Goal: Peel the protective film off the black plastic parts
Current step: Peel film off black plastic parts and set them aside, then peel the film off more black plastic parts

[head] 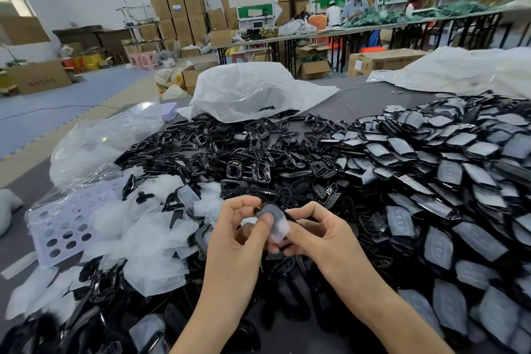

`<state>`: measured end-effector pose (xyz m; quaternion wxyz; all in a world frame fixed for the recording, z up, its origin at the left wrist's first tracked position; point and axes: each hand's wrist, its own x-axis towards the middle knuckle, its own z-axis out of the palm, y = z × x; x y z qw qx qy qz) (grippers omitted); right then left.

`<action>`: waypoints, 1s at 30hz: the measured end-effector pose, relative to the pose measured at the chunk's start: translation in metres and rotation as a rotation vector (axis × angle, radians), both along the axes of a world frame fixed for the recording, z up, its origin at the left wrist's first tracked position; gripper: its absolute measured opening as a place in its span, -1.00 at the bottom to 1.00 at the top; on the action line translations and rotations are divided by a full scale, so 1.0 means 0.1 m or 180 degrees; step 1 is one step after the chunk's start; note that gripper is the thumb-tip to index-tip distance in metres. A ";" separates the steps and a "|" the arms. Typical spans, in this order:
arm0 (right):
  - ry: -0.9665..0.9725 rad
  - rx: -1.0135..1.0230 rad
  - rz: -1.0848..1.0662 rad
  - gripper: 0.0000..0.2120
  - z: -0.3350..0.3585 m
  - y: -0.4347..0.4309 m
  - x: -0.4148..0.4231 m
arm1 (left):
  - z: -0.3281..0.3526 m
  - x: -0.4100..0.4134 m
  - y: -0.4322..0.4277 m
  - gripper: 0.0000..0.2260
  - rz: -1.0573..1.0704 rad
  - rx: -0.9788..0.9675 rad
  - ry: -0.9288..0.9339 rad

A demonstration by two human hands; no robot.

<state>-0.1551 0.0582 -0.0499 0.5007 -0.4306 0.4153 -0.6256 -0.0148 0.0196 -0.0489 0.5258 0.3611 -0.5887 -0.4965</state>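
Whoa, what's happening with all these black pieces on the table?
A person is holding one black plastic part over the table, pinched between the left hand and the right hand. The left thumb is on its cloudy film, which is not off yet. Lots more film-covered parts are heaped to the right, and loose peeled films lie to the left.

Left hand (pixel 238 236), right hand (pixel 321 236) close together, fingers (pixel 311 210) curled, pinching one black part (pixel 276 220)
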 end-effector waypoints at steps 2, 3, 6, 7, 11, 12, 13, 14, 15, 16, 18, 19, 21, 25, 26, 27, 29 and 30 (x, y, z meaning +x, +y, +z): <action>-0.0117 0.0015 0.0021 -0.90 0.00 0.00 0.00 | -0.01 0.00 -0.01 -0.80 0.0083 -0.0061 -0.0043; -0.0191 0.0019 0.0039 -0.83 -0.01 0.00 0.01 | -0.02 0.00 -0.01 -0.82 0.0083 -0.0064 -0.0044; -0.0117 0.0013 -0.0123 -0.76 -0.03 -0.01 0.02 | -0.03 -0.01 0.00 -0.87 0.0010 0.0145 0.0162; -0.0048 0.0022 -0.0235 -0.79 -0.05 -0.02 0.01 | -0.03 -0.02 0.01 -0.87 -0.0043 0.0192 0.0213; 0.0076 0.0007 -0.0474 -0.87 -0.05 -0.04 -0.04 | -0.01 -0.04 0.04 -0.89 -0.0262 0.0169 0.0186; 0.0088 -0.0017 -0.0483 -0.85 -0.04 -0.03 -0.04 | -0.01 -0.04 0.03 -0.89 -0.0239 0.0153 0.0127; 0.0079 -0.0034 -0.0481 -0.83 -0.03 -0.02 -0.04 | -0.01 -0.03 0.01 -0.89 -0.0202 0.0139 0.0030; 0.0063 -0.0046 -0.0473 -0.81 -0.03 -0.02 -0.04 | -0.02 -0.02 0.00 -0.89 -0.0177 0.0119 -0.0101; 0.0057 -0.0052 -0.0461 -0.81 -0.03 -0.02 -0.04 | -0.02 -0.01 -0.01 -0.88 -0.0169 0.0102 -0.0236; 0.0066 -0.0052 -0.0441 -0.81 -0.03 -0.02 -0.04 | -0.03 -0.01 -0.01 -0.87 -0.0173 0.0094 -0.0339; 0.0080 -0.0039 -0.0397 -0.84 -0.05 -0.01 -0.04 | -0.03 -0.01 0.00 -0.87 -0.0184 0.0093 -0.0432; 0.0090 -0.0033 -0.0386 -0.86 -0.05 -0.01 -0.04 | -0.02 -0.01 0.00 -0.87 -0.0183 0.0098 -0.0443; 0.0170 -0.0018 -0.0382 -0.92 -0.05 -0.02 -0.05 | -0.02 -0.01 0.01 -0.88 -0.0183 0.0105 -0.0454; 0.0297 -0.0026 -0.0413 -0.90 -0.06 -0.03 -0.07 | -0.03 -0.02 0.03 -0.90 -0.0244 -0.0034 -0.0488; 0.0310 -0.0035 -0.0443 -0.90 -0.06 -0.03 -0.07 | -0.03 -0.02 0.03 -0.89 -0.0264 -0.0088 -0.0485; 0.0320 -0.0038 -0.0480 -0.89 -0.07 -0.04 -0.08 | -0.03 -0.01 0.04 -0.86 -0.0253 -0.0161 -0.0536; 0.0367 -0.0029 -0.0554 -0.86 -0.08 -0.04 -0.09 | -0.03 0.00 0.04 -0.79 -0.0187 -0.0292 -0.0727; 0.0413 -0.0017 -0.0582 -0.84 -0.09 -0.04 -0.10 | -0.03 0.00 0.05 -0.75 -0.0182 -0.0309 -0.0769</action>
